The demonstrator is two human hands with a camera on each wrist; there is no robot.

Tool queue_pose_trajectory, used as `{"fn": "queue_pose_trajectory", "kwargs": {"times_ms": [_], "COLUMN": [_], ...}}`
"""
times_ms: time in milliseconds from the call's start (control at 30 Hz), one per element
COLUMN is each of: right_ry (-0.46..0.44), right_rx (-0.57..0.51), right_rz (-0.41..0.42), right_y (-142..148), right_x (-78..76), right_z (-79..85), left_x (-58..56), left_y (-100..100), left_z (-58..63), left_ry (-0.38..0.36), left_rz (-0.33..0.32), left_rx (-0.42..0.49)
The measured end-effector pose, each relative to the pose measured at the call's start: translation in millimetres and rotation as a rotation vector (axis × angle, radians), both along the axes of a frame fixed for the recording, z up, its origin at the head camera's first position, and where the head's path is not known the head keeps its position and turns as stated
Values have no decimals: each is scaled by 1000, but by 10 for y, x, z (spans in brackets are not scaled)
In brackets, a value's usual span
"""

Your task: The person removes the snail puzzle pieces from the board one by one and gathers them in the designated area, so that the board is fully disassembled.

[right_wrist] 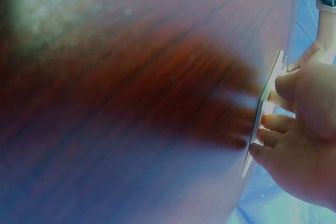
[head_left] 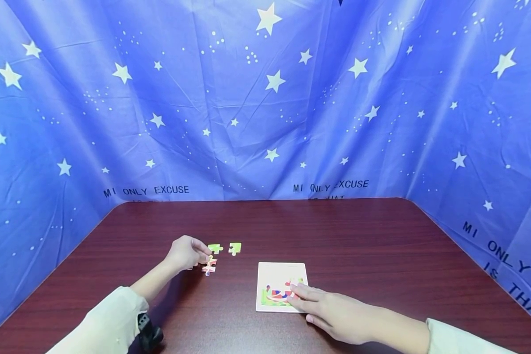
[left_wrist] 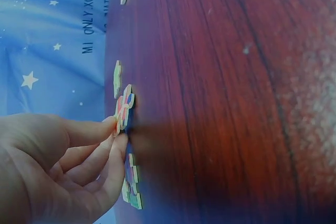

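My left hand [head_left: 186, 252] pinches a red, white and blue jigsaw piece [head_left: 209, 266] between thumb and fingers. In the left wrist view, that jigsaw piece [left_wrist: 125, 107] is tilted, and other jigsaw pieces [left_wrist: 134, 184] lie partly under the fingers. Two green-and-white jigsaw pieces [head_left: 235, 248] lie just beyond the left hand on the table. My right hand [head_left: 340, 314] rests with extended fingers on the right part of a pale square puzzle board [head_left: 272, 270]. Several colourful pieces [head_left: 276, 296] sit in the board's lower part; the fingers hide some of them.
The dark red wood-grain table [head_left: 336, 236] runs back to a blue curtain [head_left: 230, 98] with white stars, which surrounds it at the back and sides. A black device [head_left: 148, 332] is strapped to the left wrist.
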State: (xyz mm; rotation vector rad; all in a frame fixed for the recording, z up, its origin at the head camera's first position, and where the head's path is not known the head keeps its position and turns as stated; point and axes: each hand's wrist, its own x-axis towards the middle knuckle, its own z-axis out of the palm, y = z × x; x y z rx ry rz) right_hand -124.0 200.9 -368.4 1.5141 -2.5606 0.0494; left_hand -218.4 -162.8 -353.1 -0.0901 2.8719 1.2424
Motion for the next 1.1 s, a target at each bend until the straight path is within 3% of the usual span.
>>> {"fn": "queue_pose_trajectory", "kwargs": {"times_ms": [300,700,1000,1100], "right_ry": [-9,-30,-35,-23], "right_rx": [3,6,6,6], "right_rz": [-6,-9,-7,-7], "right_y": [-2,1,5,0], "right_x": [4,0,0,8], "right_z": [6,0,7,12], "left_x": [-13,5,64,87], "left_y": [-7,0,115,214], "left_z": [-35,12,32,36], "left_ry": [106,91,174,173], "left_rz": [-49,-27,-48,-57], "left_rx": [-60,-68,-166,-137]}}
